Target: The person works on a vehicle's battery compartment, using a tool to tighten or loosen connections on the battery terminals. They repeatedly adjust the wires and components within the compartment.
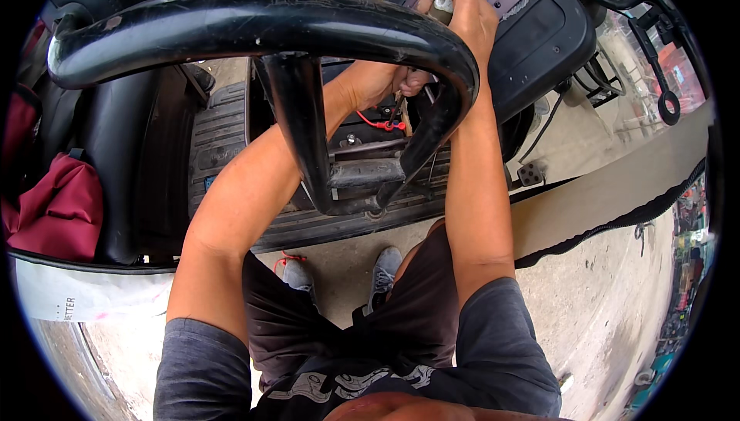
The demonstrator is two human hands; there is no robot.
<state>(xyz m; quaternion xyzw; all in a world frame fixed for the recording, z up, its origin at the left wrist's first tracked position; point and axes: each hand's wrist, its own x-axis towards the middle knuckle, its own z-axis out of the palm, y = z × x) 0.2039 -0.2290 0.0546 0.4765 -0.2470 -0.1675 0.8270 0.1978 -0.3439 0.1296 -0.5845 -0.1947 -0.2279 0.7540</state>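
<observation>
My right hand (472,20) is closed around a short, greyish object with a whitish end (442,3), beside the grey and black panel; most of it is hidden in the fingers. Behind the thick black tubular frame (270,24), my left hand (381,82) reaches into an open compartment. Its fingers are bent together, and what they grip is partly covered by the frame. Just below them a dark cable (394,111) and a red wire (378,121) with a red end piece come together. A thin metal rod (430,91) shows between my two hands.
A ribbed black footboard (220,136) surrounds the compartment. To the right are a black pedal (530,174), a beige zipped cover (609,182) and a dark lever with a ring end (667,107). A maroon bag (58,209) lies on the black seat (127,167) at left. My shoes stand on concrete.
</observation>
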